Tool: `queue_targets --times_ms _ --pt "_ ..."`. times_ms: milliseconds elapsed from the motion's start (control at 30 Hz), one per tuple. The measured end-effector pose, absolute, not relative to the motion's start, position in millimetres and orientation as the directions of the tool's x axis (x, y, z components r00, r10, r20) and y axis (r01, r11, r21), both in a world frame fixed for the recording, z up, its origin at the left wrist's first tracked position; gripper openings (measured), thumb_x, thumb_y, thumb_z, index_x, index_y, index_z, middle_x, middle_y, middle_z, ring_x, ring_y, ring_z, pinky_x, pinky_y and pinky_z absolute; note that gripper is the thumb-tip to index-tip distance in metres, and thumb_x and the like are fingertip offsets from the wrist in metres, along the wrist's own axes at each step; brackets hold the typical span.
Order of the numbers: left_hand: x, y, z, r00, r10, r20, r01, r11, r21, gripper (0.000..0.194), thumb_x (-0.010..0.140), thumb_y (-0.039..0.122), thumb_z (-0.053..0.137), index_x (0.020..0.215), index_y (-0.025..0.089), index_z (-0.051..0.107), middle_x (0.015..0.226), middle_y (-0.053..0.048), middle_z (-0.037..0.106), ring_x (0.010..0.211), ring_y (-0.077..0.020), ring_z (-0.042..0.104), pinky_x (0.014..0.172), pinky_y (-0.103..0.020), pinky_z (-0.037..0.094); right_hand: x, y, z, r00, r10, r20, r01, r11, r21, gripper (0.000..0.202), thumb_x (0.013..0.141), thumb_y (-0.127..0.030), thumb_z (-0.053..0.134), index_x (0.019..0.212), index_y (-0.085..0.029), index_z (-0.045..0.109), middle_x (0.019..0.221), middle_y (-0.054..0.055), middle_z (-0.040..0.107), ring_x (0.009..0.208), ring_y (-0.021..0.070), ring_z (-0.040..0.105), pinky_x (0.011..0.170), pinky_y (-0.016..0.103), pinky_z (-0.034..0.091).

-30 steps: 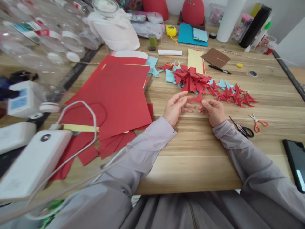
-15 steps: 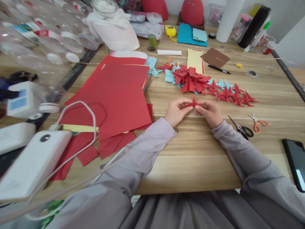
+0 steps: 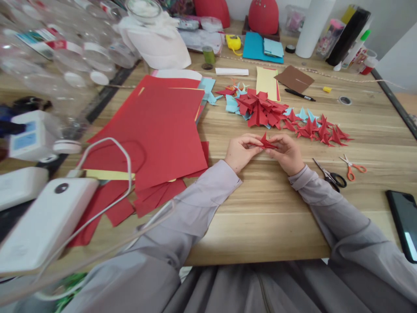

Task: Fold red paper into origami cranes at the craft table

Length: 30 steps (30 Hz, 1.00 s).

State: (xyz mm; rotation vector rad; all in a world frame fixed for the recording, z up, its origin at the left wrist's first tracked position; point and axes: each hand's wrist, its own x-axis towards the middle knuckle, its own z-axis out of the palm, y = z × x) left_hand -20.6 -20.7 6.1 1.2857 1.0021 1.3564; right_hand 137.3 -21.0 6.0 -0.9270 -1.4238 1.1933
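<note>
The small red paper crane [image 3: 267, 142] sits right between the two hands, its long way going side to side, with the left hand [image 3: 240, 152] and right hand [image 3: 288, 153] each pinching one end, equally near.

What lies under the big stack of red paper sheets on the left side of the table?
Under the red paper sheets a yellow sheet pokes out at the near edge, and light blue paper at the far corner. How far either extends beneath is covered.
</note>
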Motion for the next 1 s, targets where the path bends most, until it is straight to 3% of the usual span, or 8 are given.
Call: queue_targets --times_ms 300,600,700,833,1000 --pt "-19.8 -20.2 4.8 0.024 0.986 0.163 -0.122 -0.159 0.980 0.013 0.056 0.021 0.078 0.065 0.015 0.071 0.089 -0.006 0.066 0.083 -0.0153 0.062 0.082 -0.032 0.049 137.1 -21.4 7.0 -0.186 0.956 0.228 0.008 0.233 -0.972 0.033 0.059 -0.041 0.079 0.081 -0.022 0.063 0.089 0.003 0.065 0.087 0.0177 0.063 0.083 0.035 0.053" --pt "-20.3 -21.3 6.7 0.063 0.975 0.213 -0.066 -0.209 0.976 0.010 0.057 0.022 0.077 0.061 0.017 0.070 0.088 -0.006 0.066 0.085 -0.0158 0.062 0.080 -0.032 0.049 135.0 -22.4 7.5 -0.167 0.975 0.147 -0.020 0.146 -0.989 0.041 0.055 -0.044 0.080 0.085 -0.021 0.064 0.086 0.003 0.068 0.078 0.0164 0.064 0.072 0.032 0.056" --pt "-20.0 -21.4 7.0 0.070 0.975 0.212 -0.094 -0.205 0.974 0.013 0.057 0.023 0.077 0.065 0.016 0.069 0.088 -0.006 0.066 0.085 -0.0154 0.061 0.081 -0.031 0.048 135.8 -22.6 7.0 -0.165 0.976 0.143 -0.017 0.143 -0.990 0.038 0.057 -0.042 0.080 0.084 -0.020 0.064 0.076 0.001 0.067 0.067 0.0132 0.063 0.065 0.028 0.054" --pt "-18.8 -21.7 6.5 0.092 0.987 0.132 -0.152 -0.117 0.981 0.021 0.059 0.029 0.077 0.072 0.015 0.067 0.082 -0.004 0.067 0.074 -0.0136 0.061 0.073 -0.030 0.050 135.5 -23.4 10.3 -0.168 0.980 0.106 -0.004 0.106 -0.994 0.034 0.060 -0.045 0.077 0.077 -0.019 0.064 0.061 -0.002 0.064 0.053 0.0106 0.058 0.055 0.026 0.052" --pt "-18.0 -21.7 5.8 0.137 0.990 0.040 -0.189 -0.013 0.982 0.030 0.060 0.038 0.076 0.074 0.014 0.065 0.069 -0.001 0.065 0.061 -0.0116 0.060 0.065 -0.029 0.050 135.3 -24.3 16.1 -0.199 0.976 0.085 -0.038 0.079 -0.996 0.035 0.060 -0.047 0.077 0.077 -0.018 0.065 0.064 0.000 0.069 0.053 0.0106 0.060 0.054 0.026 0.053"
